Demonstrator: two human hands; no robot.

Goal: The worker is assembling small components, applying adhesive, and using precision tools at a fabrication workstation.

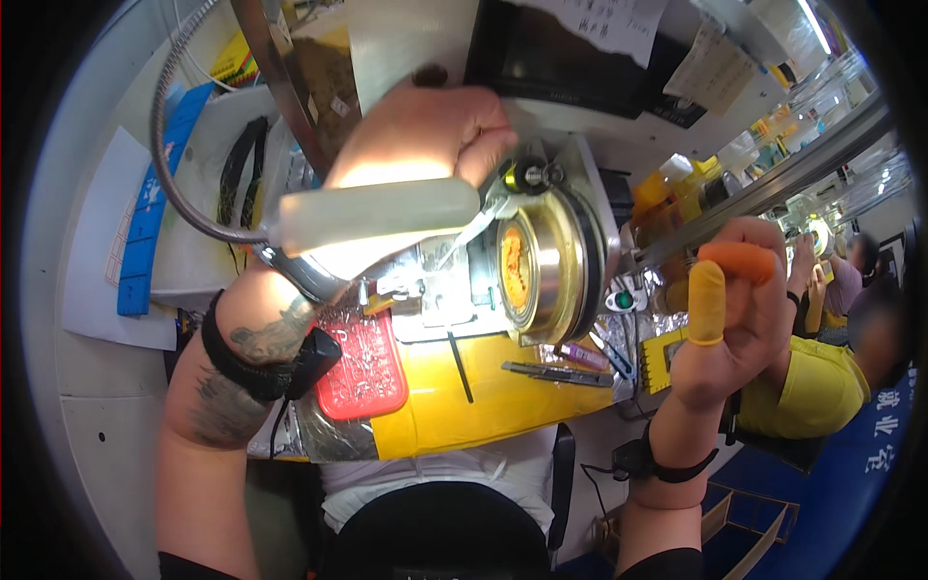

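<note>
One disc (553, 263) sits between the curled left hand (425, 135), hold unclear, and a half-curled, seemingly empty right hand (742, 324) past the table's (435, 411) right edge; steadiness should help.

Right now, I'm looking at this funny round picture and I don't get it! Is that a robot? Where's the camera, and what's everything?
No robot here, just a person's two bare arms! The camera sits on their head and looks down. Its very wide lens bends straight edges.

The left hand is up near a bright lamp, which hides part of it. The right hand is raised and wears a yellow cover and an orange cover. I can't see anything held in either one.

Between them is a round metal drum with an orange patch. Closer to the person are a yellow sheet, a red tray and a thin black stick.
</note>
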